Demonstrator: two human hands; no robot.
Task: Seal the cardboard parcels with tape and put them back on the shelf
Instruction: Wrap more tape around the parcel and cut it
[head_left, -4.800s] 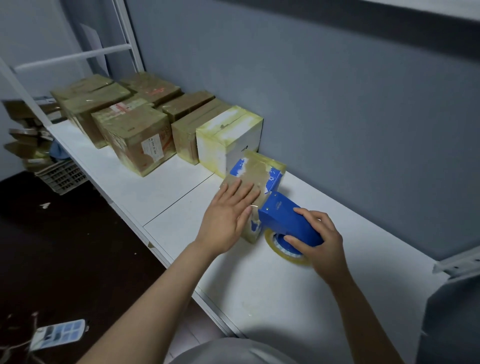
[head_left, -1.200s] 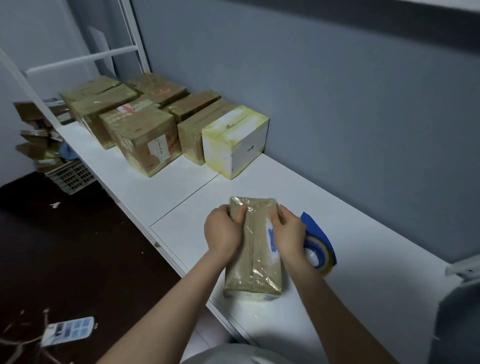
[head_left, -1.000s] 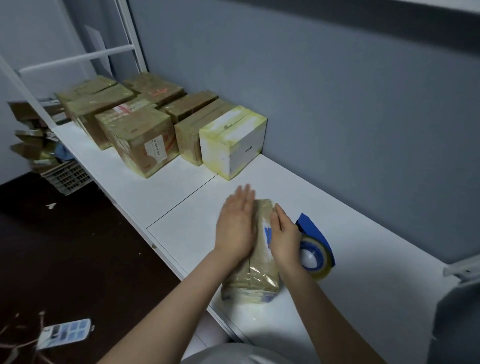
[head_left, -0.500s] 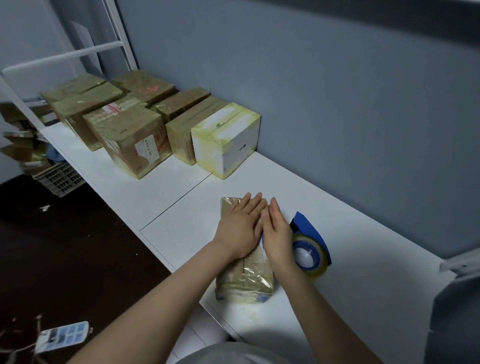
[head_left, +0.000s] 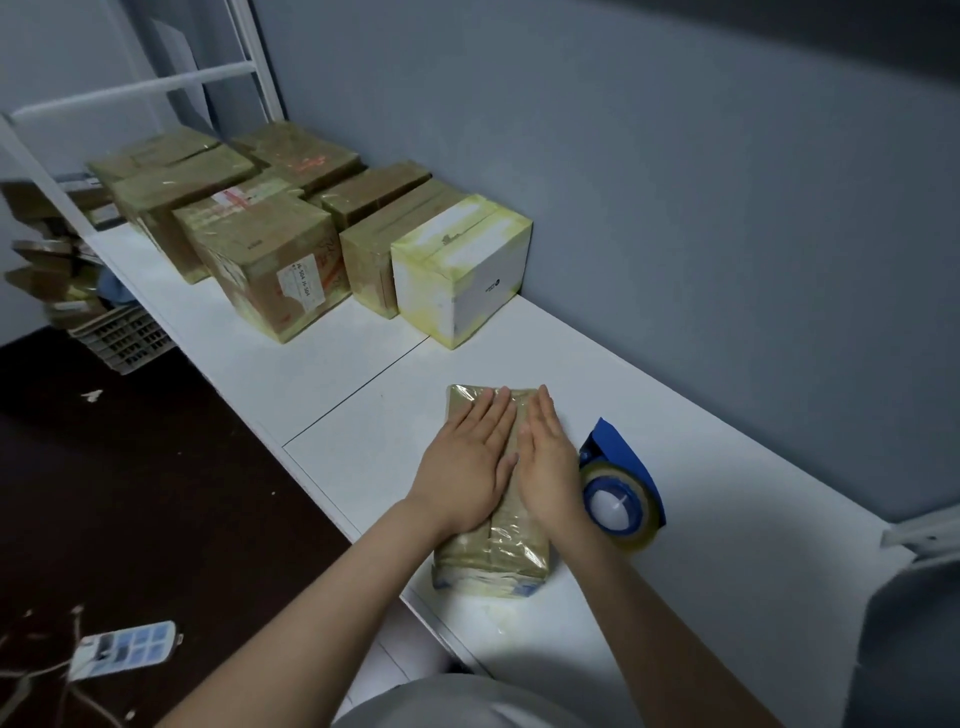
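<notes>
Item 1, small parcel (head_left: 493, 551): cardboard, flat, wrapped in glossy clear tape, blue print showing at its near end. It lies on the white shelf (head_left: 363, 415), close to the front edge, directly before you.

Item 2, your left hand (head_left: 470, 467): palm down on the parcel's top, fingers straight and held together, pressing flat.

Item 3, your right hand (head_left: 548, 465): palm down beside the left, fingers straight and together, laid along the parcel's right side. The two hands lie side by side, nearly touching.

Item 4, tape dispenser (head_left: 621, 493): blue, loaded with a clear roll, resting on the shelf just right of your right hand.

Item 5, white box (head_left: 462, 270): yellowed tape at its edges, standing near the wall, well apart from the small parcel.

Item 6, brown boxes (head_left: 260, 239): several, taped, grouped left of the white box, touching it.

Item 7, plastic crate (head_left: 122, 338): on the dark floor beyond the shelf's far end.
</notes>
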